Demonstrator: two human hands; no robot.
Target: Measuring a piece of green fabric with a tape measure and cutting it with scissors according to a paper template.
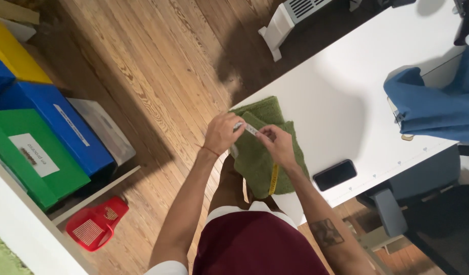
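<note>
Both hands, left hand [221,133] and right hand [278,145], pinch a measuring tape [251,129] over the green towel [260,153] at the table's [341,102] corner.

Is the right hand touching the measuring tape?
Touching: the head view shows the right hand pinching the measuring tape over the green towel.

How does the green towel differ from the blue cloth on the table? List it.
The green towel lies folded flat at the corner of the white table; the blue cloth sits bunched and rumpled at the far side. The towel looks thick and fluffy, the cloth smooth. Both hands, left hand and right hand, stretch a measuring tape over the towel; nothing touches the cloth. Both rest on the table.
</note>
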